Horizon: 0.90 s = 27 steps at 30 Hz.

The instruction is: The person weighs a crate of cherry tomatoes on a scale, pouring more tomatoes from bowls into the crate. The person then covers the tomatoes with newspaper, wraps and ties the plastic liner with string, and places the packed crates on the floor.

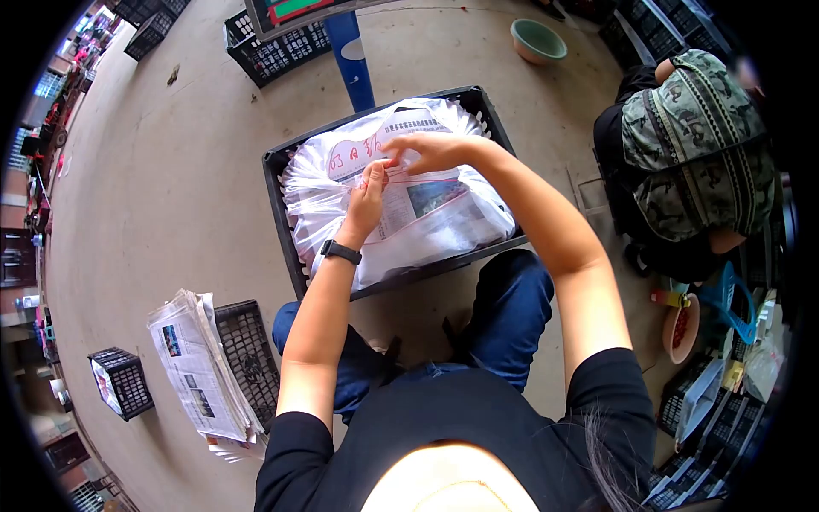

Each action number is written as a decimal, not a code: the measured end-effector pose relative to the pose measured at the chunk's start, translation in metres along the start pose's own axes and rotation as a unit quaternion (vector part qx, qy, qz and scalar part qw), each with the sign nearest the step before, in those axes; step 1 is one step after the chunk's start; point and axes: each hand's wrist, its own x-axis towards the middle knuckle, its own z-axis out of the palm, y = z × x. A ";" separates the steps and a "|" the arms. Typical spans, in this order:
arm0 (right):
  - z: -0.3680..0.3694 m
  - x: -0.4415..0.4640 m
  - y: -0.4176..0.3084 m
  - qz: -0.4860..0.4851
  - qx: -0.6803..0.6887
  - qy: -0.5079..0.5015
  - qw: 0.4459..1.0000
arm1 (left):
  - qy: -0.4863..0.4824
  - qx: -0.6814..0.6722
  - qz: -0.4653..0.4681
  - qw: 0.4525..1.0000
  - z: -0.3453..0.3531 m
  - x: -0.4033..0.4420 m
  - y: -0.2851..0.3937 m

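Note:
Under both hands, a white plastic bag (426,235) packed with a printed newspaper (397,205) fills a black plastic crate (282,224). Large red handwriting marks the paper. Thin red string runs over the bundle. My left hand (368,194), with a dark band at its wrist, pinches the red string above the newspaper. My right hand (431,152) curls in from the other side, its fingertips on the string close to the left fingers. The string's short end between the hands is too small to see clearly.
A blue post (348,64) stands just beyond the crate. Newspapers (192,363) lie on a crate at left, near a smaller black crate (128,381). A green basin (539,43) sits ahead. At right, a person in a camouflage-patterned top (695,145) crouches near stacked crates.

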 end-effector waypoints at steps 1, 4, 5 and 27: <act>-0.006 -0.001 0.001 0.062 -0.004 -0.063 0.996 | -0.007 0.014 -0.009 1.000 -0.001 -0.001 0.002; -0.013 -0.011 -0.001 0.101 -0.018 -0.058 0.993 | -0.025 0.039 -0.020 0.999 -0.005 -0.003 0.010; -0.013 -0.015 -0.002 0.090 -0.022 -0.024 0.995 | -0.028 0.036 -0.012 0.999 -0.006 -0.004 0.012; 0.052 -0.026 -0.034 0.029 0.029 0.311 0.949 | -0.044 0.208 0.164 0.963 -0.002 0.019 0.074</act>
